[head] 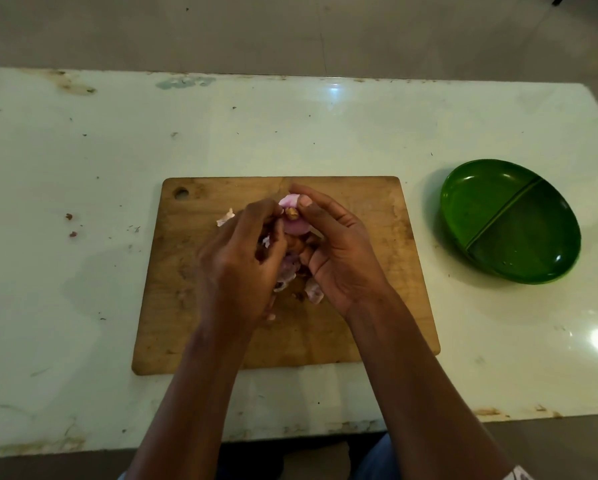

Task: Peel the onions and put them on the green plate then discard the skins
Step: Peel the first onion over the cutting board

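Onion point(294, 221), pale pink with a brown root end, is over the middle of the wooden cutting board point(377, 271), and we see both hands on it. The right hand point(339, 251) grips it with curled fingers and thumb. The left hand point(238, 261) pinches at its root end with bent fingertips. Loose skins point(313, 289) lie on the board under the hands. The green plate point(508, 220), with two compartments, stands well apart to the right on the pale surface point(290, 133).
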### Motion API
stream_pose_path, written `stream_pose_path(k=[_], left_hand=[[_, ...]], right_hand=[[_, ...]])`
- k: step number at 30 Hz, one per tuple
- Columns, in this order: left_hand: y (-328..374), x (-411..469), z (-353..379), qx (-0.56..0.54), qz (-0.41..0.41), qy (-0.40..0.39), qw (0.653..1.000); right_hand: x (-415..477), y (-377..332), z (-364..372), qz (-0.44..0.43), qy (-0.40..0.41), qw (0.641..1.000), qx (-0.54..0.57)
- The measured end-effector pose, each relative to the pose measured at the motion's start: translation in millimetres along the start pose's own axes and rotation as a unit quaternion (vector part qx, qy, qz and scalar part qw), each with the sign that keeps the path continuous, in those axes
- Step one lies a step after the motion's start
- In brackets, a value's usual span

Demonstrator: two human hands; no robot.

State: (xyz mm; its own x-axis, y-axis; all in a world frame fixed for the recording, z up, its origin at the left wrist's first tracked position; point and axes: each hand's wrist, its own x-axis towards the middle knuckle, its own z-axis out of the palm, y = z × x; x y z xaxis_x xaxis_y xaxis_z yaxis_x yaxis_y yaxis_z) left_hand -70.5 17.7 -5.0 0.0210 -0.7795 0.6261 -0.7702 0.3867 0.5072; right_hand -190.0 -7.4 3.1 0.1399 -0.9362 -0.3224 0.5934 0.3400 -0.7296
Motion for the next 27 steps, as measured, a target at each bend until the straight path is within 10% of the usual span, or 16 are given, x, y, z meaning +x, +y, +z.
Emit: stream_pose_path(k=[8,20,27], left_hand=[[1.5,-1.2,1.3,0.027,-0.010,0.035,0.999],[17.4,8.8,2.1,-0.138,-0.299,0.107,0.938],[19.5,10.9,4.7,-0.183,-0.288,0.110,0.934]], right_hand=[[-1.7,0.9,1.4,-0.002,0.001,1.000,-0.017],[-3.5,6.3,5.0,0.024,-0.011,0.999,-0.027],[0.2,5.6,2.8,0.009,0.004,1.000,-0.001]])
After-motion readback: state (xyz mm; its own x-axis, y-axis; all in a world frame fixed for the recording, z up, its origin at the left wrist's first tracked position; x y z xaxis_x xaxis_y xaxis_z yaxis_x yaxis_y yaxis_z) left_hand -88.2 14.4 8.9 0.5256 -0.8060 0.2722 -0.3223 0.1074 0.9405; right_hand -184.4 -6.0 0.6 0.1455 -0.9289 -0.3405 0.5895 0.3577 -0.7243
